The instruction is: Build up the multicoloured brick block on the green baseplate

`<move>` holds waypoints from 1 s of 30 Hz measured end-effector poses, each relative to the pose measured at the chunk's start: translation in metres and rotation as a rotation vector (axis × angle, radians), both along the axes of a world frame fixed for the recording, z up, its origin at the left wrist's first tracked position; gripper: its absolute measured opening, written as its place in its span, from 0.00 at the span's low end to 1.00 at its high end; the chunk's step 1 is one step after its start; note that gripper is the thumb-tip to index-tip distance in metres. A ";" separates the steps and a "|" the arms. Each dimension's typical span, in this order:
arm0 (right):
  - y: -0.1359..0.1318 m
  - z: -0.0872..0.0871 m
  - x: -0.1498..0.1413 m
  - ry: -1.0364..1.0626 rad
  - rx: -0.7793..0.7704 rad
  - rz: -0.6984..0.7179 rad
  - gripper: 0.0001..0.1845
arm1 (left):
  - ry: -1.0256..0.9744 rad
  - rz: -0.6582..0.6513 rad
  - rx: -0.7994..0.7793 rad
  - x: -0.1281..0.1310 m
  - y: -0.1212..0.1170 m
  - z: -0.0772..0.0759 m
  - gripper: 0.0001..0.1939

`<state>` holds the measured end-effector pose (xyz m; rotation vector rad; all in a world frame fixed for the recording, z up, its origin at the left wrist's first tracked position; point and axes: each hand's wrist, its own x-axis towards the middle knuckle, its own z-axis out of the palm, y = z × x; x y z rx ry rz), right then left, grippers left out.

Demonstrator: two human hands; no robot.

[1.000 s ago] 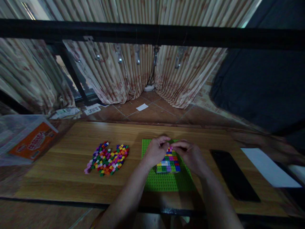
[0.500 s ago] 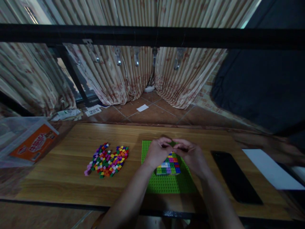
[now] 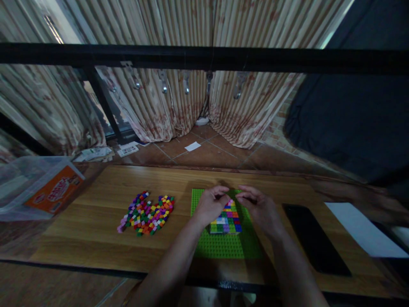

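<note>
A block build of many small coloured bricks stands on a green studded baseplate. My left hand is over its left and far side, fingers curled and thumb close to the index finger; anything between them is too small to make out. A pink brick shows beside the left fingertips, at the far end of the build. To the right, my right hand hovers over the baseplate with thumb and fingers slightly apart and nothing visible in them. The far part of the build is partly hidden by the left hand.
Loose coloured bricks lie heaped on the wooden table to the left. A black flat slab and a white sheet lie at the right. A clear plastic bin with an orange label stands beyond the table's left edge.
My right hand has drawn a little to the right, away from the left fingertips, and its fingers have parted. The pink brick now shows between the hands. The view has tilted slightly.
</note>
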<state>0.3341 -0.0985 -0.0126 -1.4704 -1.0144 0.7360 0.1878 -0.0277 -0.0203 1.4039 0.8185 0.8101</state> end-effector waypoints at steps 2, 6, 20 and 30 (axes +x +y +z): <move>0.001 0.002 0.003 0.011 0.013 -0.101 0.20 | -0.015 0.021 -0.013 -0.004 0.001 0.003 0.12; 0.002 0.011 0.000 0.046 0.052 -0.223 0.20 | -0.057 0.103 0.023 -0.016 0.006 0.012 0.11; 0.000 0.044 -0.075 -0.155 0.141 -0.142 0.12 | -0.151 0.351 0.044 -0.071 0.017 0.034 0.08; 0.023 0.021 -0.180 -0.545 0.039 0.435 0.11 | -0.549 0.880 -0.006 -0.179 0.036 0.067 0.12</move>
